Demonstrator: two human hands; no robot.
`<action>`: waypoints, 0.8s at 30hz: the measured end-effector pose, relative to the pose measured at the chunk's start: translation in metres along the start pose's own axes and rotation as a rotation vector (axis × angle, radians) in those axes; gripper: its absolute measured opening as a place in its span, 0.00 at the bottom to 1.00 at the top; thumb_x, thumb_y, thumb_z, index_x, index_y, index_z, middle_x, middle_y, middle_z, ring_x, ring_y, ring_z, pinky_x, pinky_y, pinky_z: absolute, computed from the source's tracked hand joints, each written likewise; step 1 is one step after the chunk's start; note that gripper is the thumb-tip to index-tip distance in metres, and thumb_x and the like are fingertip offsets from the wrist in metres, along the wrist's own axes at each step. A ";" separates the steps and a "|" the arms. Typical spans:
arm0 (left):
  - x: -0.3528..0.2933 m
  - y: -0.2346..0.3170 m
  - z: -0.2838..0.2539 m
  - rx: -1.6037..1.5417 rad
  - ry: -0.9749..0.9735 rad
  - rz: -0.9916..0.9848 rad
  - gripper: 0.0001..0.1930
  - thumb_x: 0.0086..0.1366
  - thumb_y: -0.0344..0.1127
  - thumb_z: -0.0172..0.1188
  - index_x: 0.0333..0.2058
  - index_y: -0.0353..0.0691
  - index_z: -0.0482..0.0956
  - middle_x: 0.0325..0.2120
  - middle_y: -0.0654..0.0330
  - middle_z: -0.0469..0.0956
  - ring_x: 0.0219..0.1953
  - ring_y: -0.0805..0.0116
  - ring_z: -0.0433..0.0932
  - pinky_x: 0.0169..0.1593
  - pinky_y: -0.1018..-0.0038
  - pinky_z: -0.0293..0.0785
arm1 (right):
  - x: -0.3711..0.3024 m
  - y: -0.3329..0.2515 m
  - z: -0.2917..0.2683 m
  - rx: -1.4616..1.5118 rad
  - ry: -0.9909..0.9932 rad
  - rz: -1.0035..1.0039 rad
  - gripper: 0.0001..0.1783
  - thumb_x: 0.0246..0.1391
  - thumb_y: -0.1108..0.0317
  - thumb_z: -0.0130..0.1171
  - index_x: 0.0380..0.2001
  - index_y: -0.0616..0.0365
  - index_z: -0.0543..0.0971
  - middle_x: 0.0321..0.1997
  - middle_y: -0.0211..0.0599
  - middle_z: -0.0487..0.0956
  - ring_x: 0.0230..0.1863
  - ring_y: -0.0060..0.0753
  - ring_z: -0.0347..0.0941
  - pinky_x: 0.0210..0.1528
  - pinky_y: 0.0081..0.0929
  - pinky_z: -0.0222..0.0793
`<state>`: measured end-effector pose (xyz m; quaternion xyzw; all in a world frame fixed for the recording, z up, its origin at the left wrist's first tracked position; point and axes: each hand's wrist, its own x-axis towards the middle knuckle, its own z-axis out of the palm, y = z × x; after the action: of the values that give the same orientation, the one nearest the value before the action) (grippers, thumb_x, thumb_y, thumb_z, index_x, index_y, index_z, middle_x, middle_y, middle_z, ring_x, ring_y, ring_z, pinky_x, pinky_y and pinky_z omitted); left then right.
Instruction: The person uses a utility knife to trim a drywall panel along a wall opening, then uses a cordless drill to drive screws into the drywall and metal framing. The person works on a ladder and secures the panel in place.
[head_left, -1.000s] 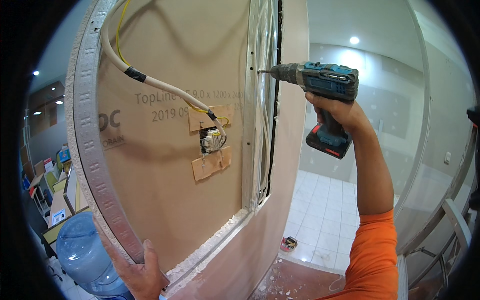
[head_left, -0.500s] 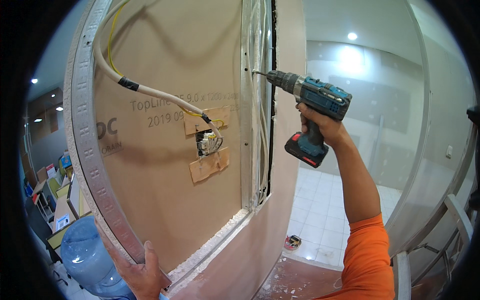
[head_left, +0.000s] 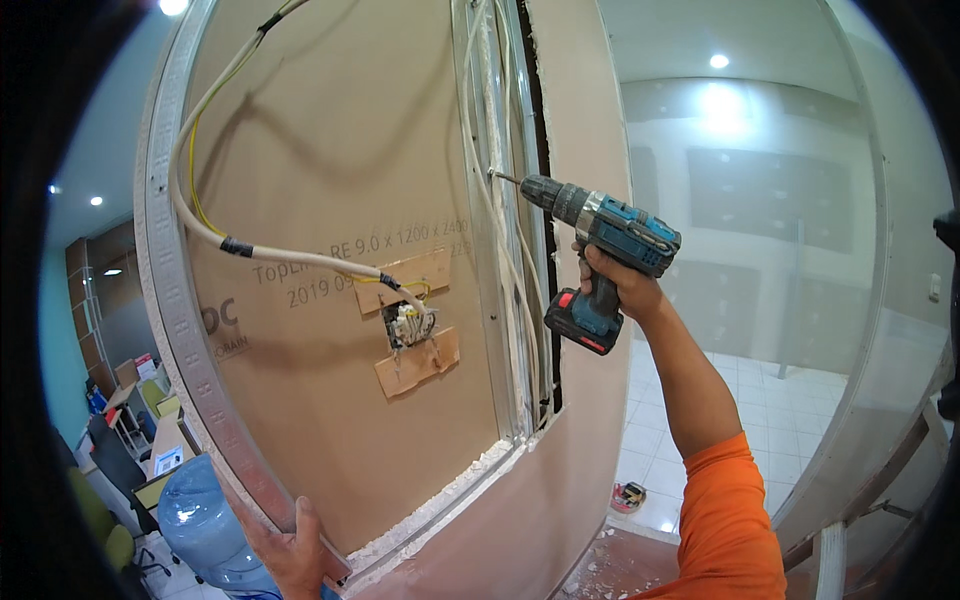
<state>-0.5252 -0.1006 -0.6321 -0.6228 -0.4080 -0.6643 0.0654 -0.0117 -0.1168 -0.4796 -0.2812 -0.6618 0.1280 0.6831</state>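
Observation:
A blue and black cordless drill (head_left: 632, 236) is in my right hand (head_left: 622, 284), which is wrapped round its grip. Its thin bit points left into the wall opening, and the tip is at the upright metal stud (head_left: 486, 345) among loose white cables (head_left: 512, 262). Whether the tip touches the stud, I cannot tell. At the lower left, my left hand (head_left: 288, 552) grips the wall's edge by the long metal edge stud (head_left: 172, 250), thumb on the near face; its other fingers are partly hidden.
Between the studs is brown plasterboard (head_left: 340, 180), with a wired outlet box (head_left: 410, 325) between two wood pieces and a thick taped cable (head_left: 290, 255). A blue water bottle (head_left: 205, 520) stands lower left. A ladder (head_left: 832, 560) stands at right; a tape measure-like object (head_left: 628, 496) lies on the tiles.
The view has shifted, so the wall and outlet box appear lower. The drill shows a little lower and further left, still at the stud. The loose cables bow further left. Both hands keep their grips.

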 end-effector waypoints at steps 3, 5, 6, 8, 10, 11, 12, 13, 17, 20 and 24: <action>-0.001 -0.007 0.001 -0.057 -0.012 0.014 0.46 0.57 0.26 0.61 0.73 0.28 0.49 0.71 0.42 0.56 0.73 0.52 0.55 0.74 0.61 0.49 | 0.003 0.002 -0.005 -0.002 -0.020 -0.032 0.19 0.61 0.60 0.67 0.45 0.64 0.78 0.28 0.30 0.77 0.27 0.25 0.76 0.33 0.25 0.74; -0.003 -0.013 0.004 -0.106 0.004 -0.022 0.47 0.57 0.25 0.62 0.73 0.28 0.48 0.71 0.43 0.55 0.73 0.53 0.55 0.74 0.62 0.49 | 0.005 0.000 -0.007 -0.061 -0.017 -0.073 0.17 0.61 0.61 0.68 0.45 0.62 0.78 0.29 0.30 0.77 0.27 0.24 0.75 0.33 0.25 0.74; -0.005 -0.016 0.005 -0.131 0.010 -0.041 0.47 0.57 0.25 0.62 0.73 0.28 0.48 0.71 0.43 0.55 0.73 0.53 0.55 0.74 0.62 0.49 | 0.006 -0.003 -0.008 -0.091 -0.016 -0.093 0.17 0.61 0.61 0.68 0.45 0.62 0.78 0.29 0.29 0.77 0.27 0.24 0.75 0.33 0.25 0.74; -0.006 -0.020 0.007 -0.188 0.022 -0.053 0.47 0.57 0.25 0.62 0.73 0.28 0.48 0.72 0.43 0.54 0.73 0.53 0.55 0.74 0.62 0.49 | 0.005 -0.011 -0.009 -0.162 -0.009 -0.053 0.16 0.60 0.62 0.69 0.43 0.60 0.78 0.30 0.29 0.77 0.27 0.23 0.75 0.33 0.25 0.75; -0.007 -0.023 0.006 -0.184 0.029 -0.057 0.47 0.57 0.25 0.62 0.73 0.28 0.47 0.72 0.44 0.55 0.73 0.53 0.55 0.74 0.63 0.49 | 0.003 -0.021 -0.007 -0.279 0.011 -0.045 0.15 0.60 0.62 0.70 0.42 0.58 0.79 0.31 0.28 0.78 0.28 0.22 0.75 0.33 0.25 0.75; -0.007 -0.023 0.004 -0.152 0.030 -0.057 0.47 0.57 0.25 0.62 0.73 0.28 0.47 0.71 0.44 0.55 0.73 0.53 0.55 0.74 0.63 0.49 | 0.000 -0.027 -0.007 -0.360 0.028 -0.058 0.14 0.59 0.62 0.70 0.42 0.58 0.79 0.32 0.28 0.78 0.28 0.21 0.75 0.33 0.25 0.75; -0.007 -0.023 0.003 -0.120 0.027 -0.057 0.47 0.57 0.26 0.62 0.73 0.29 0.48 0.71 0.44 0.55 0.72 0.54 0.55 0.73 0.63 0.49 | -0.001 -0.031 -0.006 -0.431 0.027 -0.097 0.14 0.59 0.61 0.70 0.41 0.57 0.79 0.32 0.28 0.78 0.29 0.20 0.75 0.33 0.26 0.76; -0.007 -0.022 0.001 -0.106 0.016 -0.054 0.47 0.57 0.26 0.62 0.73 0.29 0.48 0.71 0.44 0.56 0.72 0.54 0.56 0.73 0.63 0.50 | -0.002 -0.035 -0.004 -0.491 0.044 -0.108 0.15 0.59 0.62 0.70 0.43 0.57 0.80 0.34 0.29 0.80 0.32 0.22 0.76 0.35 0.27 0.76; -0.006 -0.018 -0.001 -0.076 0.000 -0.040 0.47 0.58 0.30 0.63 0.73 0.29 0.49 0.71 0.44 0.57 0.71 0.53 0.57 0.73 0.62 0.51 | 0.000 -0.041 0.000 -0.584 0.030 -0.194 0.16 0.58 0.63 0.71 0.47 0.57 0.82 0.40 0.32 0.83 0.39 0.27 0.77 0.42 0.30 0.77; -0.005 -0.014 0.001 -0.150 0.008 -0.042 0.47 0.58 0.31 0.63 0.73 0.29 0.49 0.70 0.44 0.57 0.71 0.53 0.58 0.72 0.61 0.52 | 0.002 -0.039 -0.001 -0.587 0.033 -0.210 0.16 0.58 0.63 0.71 0.46 0.57 0.82 0.40 0.32 0.83 0.40 0.27 0.77 0.43 0.30 0.77; -0.004 -0.010 0.002 -0.133 0.011 -0.010 0.46 0.59 0.32 0.63 0.73 0.28 0.50 0.70 0.44 0.58 0.71 0.53 0.59 0.72 0.61 0.52 | 0.005 -0.037 -0.005 -0.580 0.032 -0.193 0.16 0.58 0.62 0.72 0.45 0.57 0.82 0.40 0.32 0.83 0.39 0.26 0.78 0.42 0.30 0.78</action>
<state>-0.5286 -0.0945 -0.6399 -0.6200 -0.3659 -0.6936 0.0228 -0.0136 -0.1453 -0.4542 -0.4023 -0.6835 -0.1362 0.5936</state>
